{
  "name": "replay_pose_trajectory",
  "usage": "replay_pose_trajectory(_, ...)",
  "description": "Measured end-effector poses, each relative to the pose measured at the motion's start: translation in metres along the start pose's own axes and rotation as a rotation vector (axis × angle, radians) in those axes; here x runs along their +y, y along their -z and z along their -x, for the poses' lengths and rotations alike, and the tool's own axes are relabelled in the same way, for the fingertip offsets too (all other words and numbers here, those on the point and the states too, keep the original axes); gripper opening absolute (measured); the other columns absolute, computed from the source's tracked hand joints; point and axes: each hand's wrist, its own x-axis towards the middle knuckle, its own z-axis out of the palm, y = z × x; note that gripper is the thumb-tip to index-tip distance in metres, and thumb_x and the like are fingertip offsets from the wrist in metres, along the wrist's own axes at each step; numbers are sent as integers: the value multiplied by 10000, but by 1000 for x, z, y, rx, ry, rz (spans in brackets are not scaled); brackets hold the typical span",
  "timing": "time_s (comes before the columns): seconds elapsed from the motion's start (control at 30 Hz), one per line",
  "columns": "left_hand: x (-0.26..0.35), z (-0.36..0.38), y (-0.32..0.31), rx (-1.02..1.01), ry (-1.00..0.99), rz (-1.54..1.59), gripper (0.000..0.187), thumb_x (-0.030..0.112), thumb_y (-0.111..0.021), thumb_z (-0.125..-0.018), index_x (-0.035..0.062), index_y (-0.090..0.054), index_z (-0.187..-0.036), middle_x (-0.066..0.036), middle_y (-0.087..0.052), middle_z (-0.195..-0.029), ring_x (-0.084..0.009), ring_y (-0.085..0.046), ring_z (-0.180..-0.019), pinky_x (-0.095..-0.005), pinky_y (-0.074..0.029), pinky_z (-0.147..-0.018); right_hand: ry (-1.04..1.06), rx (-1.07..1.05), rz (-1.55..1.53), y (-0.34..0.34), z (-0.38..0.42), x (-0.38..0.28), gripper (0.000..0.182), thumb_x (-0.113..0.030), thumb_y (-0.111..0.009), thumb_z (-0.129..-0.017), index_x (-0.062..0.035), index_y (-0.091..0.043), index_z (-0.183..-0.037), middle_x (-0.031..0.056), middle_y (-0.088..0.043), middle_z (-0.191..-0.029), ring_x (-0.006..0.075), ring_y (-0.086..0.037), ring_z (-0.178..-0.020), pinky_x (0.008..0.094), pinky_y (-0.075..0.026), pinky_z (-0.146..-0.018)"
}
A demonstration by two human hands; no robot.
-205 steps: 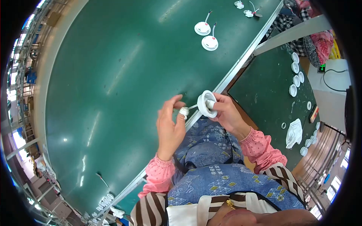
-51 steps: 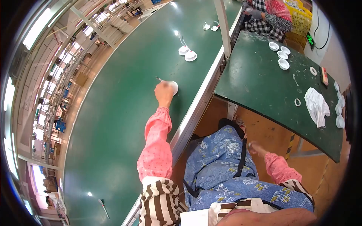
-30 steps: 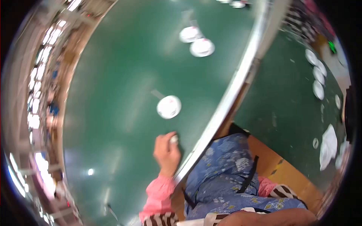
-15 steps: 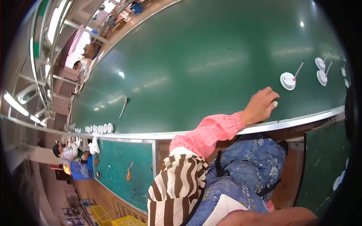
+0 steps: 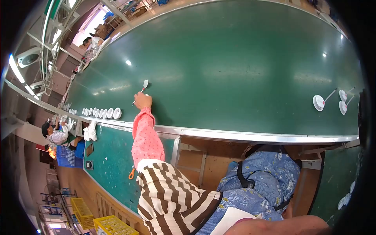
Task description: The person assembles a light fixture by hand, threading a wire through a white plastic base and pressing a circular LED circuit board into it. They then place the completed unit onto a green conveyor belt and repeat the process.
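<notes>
My left hand (image 5: pixel 143 100), in a pink dotted sleeve cuff, reaches far out to the left over the green tabletop. Its fingers are closed around the thin stem of a white round piece (image 5: pixel 145 83). The white head and a reddish bit of stem show beyond the fingers, and the stem's thin end pokes out at the other side. A small white thing sits at a finger of this hand; what it is I cannot make out. I cannot make out my right hand.
The long green table (image 5: pixel 219 94) has a metal front edge. White cup-like parts (image 5: pixel 116 113) line its left edge. More white discs with stems (image 5: pixel 319 103) lie at the right. Orange-handled scissors (image 5: pixel 131 173) rest on the lower bench (image 5: pixel 113 152). A co-worker (image 5: pixel 58 135) sits left, another (image 5: pixel 93 42) farther back.
My left hand has swung from the right side of the table over to the left and closed on the stem of the white round piece. The view has shifted too.
</notes>
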Motion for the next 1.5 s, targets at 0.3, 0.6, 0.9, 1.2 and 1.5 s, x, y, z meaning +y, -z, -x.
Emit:
replay_pose_trajectory(0.3,-4,-20,2,80,-82,-184,258,337,-623,-872,182,-695,-1066,-100,-611,-1156,-327,-623,-1094,-506,-515,-842,649,-164,566,24,-27,-20,202,9,-493,-811,-97,-588,-667,-48,-521,-623,75,-481,-554,276,-362,-484)
replay_pose_trajectory(0.6,-14,-30,-35,146,-407,-207,132,203,-649,-877,100,-643,-959,-105,-666,-981,-341,-663,-927,-485,-531,-733,772,-106,670,-74,136,-95,121,-111,-614,-862,-8,-673,-883,101,-643,-722,237,-616,-686,413,-482,-645)
replay_pose_trajectory(0.9,139,22,15,-31,-679,750,280,30,-514,-903,43,-673,-1133,-86,-653,-917,-237,-618,-792,-379,-502,-717,1034,-165,675,-128,230,-180,179,-151,-599,-916,-53,-701,-1025,150,-708,-979,355,-679,-905,431,-537,-803)
replay_pose_trajectory(1.2,310,380,254,-1394,-1141,1182,124,45,-559,-939,5,-655,-1008,-28,-641,-834,-119,-559,-740,-271,-454,-656,816,-704,-39,-166,273,-292,399,-126,-650,-983,-4,-551,-1349,91,-644,-1193,130,-615,-1051,296,-540,-826)
replay_pose_trajectory(1.5,315,446,263,-1988,-895,1185,183,167,-568,-1041,5,-621,-1107,39,-596,-798,-27,-489,-675,-196,-393,-587,604,-748,-75,-155,264,-290,218,-31,-602,-923,28,-633,-1130,47,-683,-900,62,-603,-671,207,-488,-565)
